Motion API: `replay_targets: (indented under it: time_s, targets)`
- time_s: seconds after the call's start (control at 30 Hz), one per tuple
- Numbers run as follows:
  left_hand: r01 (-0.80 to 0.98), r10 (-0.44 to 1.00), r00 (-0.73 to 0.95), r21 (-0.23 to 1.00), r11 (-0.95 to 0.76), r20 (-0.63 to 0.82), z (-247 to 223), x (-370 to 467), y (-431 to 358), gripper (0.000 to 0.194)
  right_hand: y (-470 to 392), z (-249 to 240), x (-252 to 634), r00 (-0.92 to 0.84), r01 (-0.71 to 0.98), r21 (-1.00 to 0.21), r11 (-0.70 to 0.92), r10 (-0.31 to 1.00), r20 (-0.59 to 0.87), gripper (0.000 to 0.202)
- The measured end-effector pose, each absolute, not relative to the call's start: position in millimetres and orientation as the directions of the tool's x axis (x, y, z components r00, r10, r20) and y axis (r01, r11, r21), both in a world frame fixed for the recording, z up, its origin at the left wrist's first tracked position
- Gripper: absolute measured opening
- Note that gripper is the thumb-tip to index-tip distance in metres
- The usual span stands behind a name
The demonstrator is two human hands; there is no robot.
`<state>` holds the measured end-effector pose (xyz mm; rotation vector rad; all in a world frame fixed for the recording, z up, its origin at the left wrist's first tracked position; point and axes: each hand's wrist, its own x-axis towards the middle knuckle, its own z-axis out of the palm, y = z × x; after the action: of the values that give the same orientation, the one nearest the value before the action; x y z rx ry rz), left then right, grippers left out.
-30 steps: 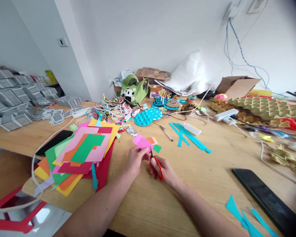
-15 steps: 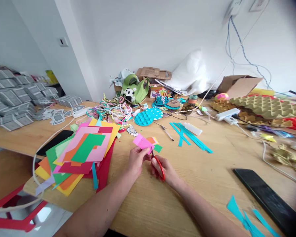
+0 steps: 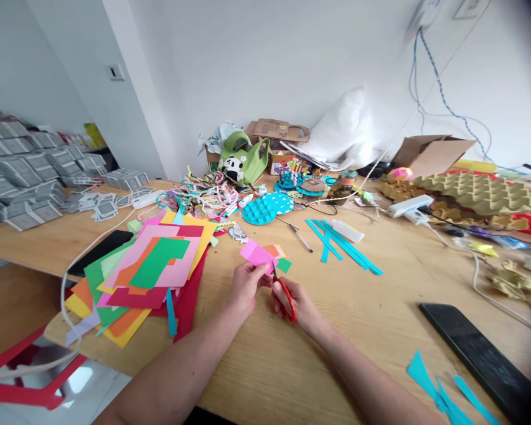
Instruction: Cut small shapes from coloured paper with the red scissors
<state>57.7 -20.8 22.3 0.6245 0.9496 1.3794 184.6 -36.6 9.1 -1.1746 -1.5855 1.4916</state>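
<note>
Only the camera view is shifting slightly, with left fingers (image 3: pixel 260 272) pinching pink paper (image 3: pixel 254 254) that is slanting lengthwise rightward to red-handled scissors (image 3: pixel 292 307) clasped in right fingers (image 3: pixel 277 290).

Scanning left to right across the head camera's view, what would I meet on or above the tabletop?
Layered multicoloured paper sheets, left hand, red-handled scissors, crossed blue paper strips, flat black rectangular device.
</note>
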Motion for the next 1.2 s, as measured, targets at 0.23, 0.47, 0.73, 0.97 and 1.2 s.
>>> replay_targets:
  time_s: [0.23,0.47,0.73,0.97,1.2]
  targets:
    - [-0.543,0.977,-0.062,0.828,0.141,-0.206,23,57,-20,0.019,-37,10,183,-0.372,0.167,-0.984,-0.056,0.921,-0.115,0.059]
    - [-0.538,0.977,-0.068,0.832,0.134,-0.201,21,57,-21,0.019,-41,14,181,-0.372,0.131,-0.988,-0.079,0.92,-0.123,0.056]
    - [-0.532,0.978,-0.076,0.837,0.125,-0.194,24,57,-18,0.017,-42,16,181,-0.367,0.123,-0.989,-0.084,0.922,-0.124,0.055]
    - [-0.533,0.977,-0.079,0.836,0.128,-0.2,26,57,-20,0.017,-41,14,182,-0.379,0.111,-0.991,-0.08,0.918,-0.116,0.055]
    - [-0.534,0.98,-0.066,0.836,0.125,-0.188,23,57,-20,0.017,-45,21,181,-0.381,0.1,-0.992,-0.076,0.918,-0.108,0.054]
